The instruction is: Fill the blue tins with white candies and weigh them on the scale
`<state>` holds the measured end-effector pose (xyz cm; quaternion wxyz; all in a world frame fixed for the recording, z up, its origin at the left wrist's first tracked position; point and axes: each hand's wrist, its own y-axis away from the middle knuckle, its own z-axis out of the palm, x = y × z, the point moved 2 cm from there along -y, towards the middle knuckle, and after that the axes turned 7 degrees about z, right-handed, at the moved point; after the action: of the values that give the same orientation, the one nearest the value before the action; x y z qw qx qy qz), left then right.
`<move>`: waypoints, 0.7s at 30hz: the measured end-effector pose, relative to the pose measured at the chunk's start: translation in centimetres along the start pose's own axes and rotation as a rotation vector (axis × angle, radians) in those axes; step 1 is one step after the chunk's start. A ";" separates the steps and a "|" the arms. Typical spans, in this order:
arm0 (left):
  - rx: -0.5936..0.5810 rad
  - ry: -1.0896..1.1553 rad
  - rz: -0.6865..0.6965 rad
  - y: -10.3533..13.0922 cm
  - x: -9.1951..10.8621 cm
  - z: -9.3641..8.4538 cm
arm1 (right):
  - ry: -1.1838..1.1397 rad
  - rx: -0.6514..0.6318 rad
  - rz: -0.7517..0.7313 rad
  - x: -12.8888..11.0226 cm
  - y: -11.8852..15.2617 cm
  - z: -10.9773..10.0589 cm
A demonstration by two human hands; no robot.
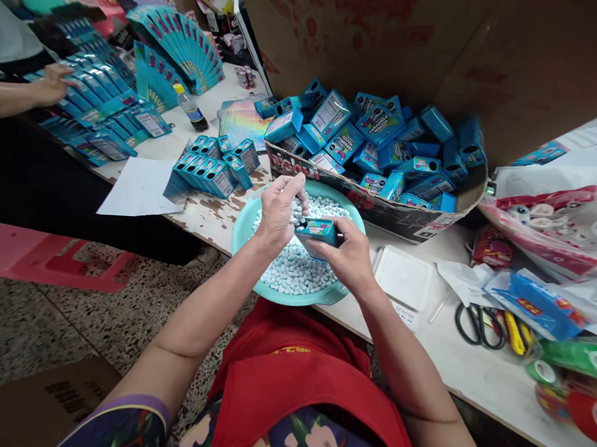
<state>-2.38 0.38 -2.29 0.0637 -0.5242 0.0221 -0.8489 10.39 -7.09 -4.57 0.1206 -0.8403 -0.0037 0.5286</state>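
Right hand [351,253] grips a small blue box [322,230] between thumb and fingers, holding it over a mint-green basin [238,237]. The left hand [278,212] is curled, fingers bunched around some pale candies [297,214] at the box's left end — whether its fingertips touch the box I cannot tell. More of the same candies spread across the basin below. Just beyond the basin, to the right, a carton [347,194] is heaped with similar blue boxes; to its left, a block of them [208,177] stands in rows beside white paper [139,190]. A white scale [404,277] lies right of the basin, then black-handled scissors [479,326]. At far left — past a dark-filled bottle [192,108] — a co-worker's hand [51,85] reaches onto blue packs [93,89].
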 end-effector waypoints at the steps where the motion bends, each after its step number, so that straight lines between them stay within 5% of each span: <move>1: -0.012 0.000 0.001 0.0 0.0 0.0 | 0.002 0.009 0.000 -0.1 0.0 -0.1; 21: -0.025 -0.092 -0.008 0.2 0.2 1.2 | -0.073 0.004 0.000 0.6 0.3 -0.3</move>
<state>-1.35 0.18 -1.55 0.0544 -0.5636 0.0277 -0.8238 10.93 -7.38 -5.07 0.1219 -0.8203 -0.0071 0.5588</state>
